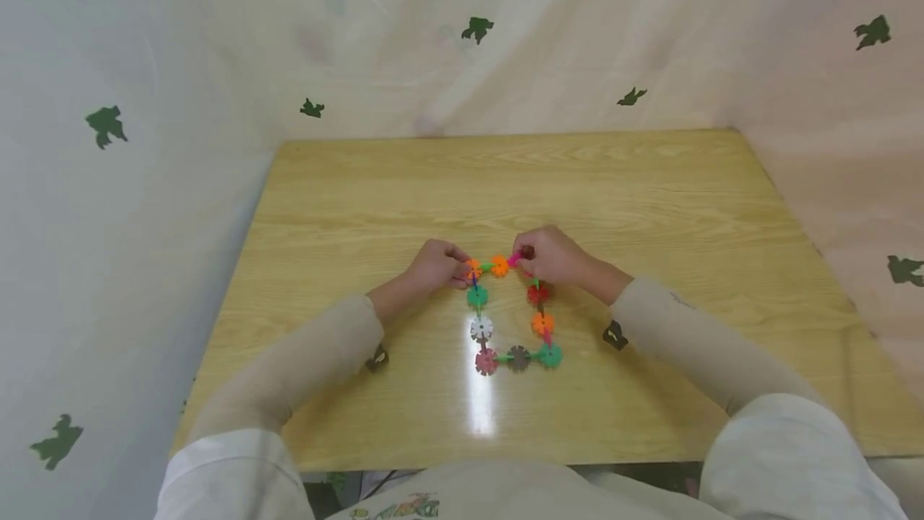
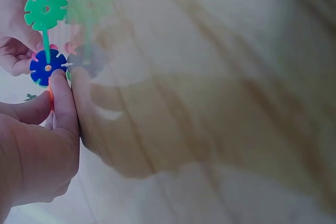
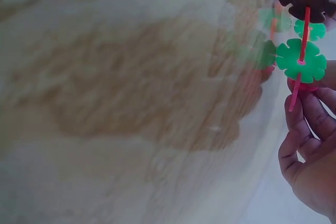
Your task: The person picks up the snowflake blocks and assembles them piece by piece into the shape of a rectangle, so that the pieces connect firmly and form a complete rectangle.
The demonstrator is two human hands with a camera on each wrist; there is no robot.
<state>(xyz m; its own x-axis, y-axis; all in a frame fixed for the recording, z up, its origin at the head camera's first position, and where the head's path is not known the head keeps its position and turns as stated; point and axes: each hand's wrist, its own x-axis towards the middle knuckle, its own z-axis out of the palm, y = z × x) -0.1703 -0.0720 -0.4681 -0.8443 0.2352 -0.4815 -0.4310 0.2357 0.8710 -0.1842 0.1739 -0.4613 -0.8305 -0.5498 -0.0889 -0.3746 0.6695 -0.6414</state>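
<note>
On the table lies a four-sided ring of interlocking snowflake discs, with a white disc (image 1: pixel 481 328) and a green disc (image 1: pixel 477 296) along its left side. My left hand (image 1: pixel 439 265) pinches an orange disc (image 1: pixel 472 269) at the far left corner; in the left wrist view a blue disc (image 2: pixel 48 68) sits against its fingertip. At the far right corner my right hand (image 1: pixel 552 255) pinches a pink disc (image 1: pixel 514 259), partly hidden by the fingers. Between the hands an orange disc (image 1: pixel 500 266) shows. The right wrist view has a green disc (image 3: pixel 301 60) just above the right fingers.
The ring's near side holds a pink disc (image 1: pixel 487 361), a dark grey disc (image 1: pixel 518 357) and a green disc (image 1: pixel 551 355). Beneath is a wooden table (image 1: pixel 361 199) with a glossy top. Pale curtains (image 1: pixel 404 38) with green bird shapes stand behind it and at both sides.
</note>
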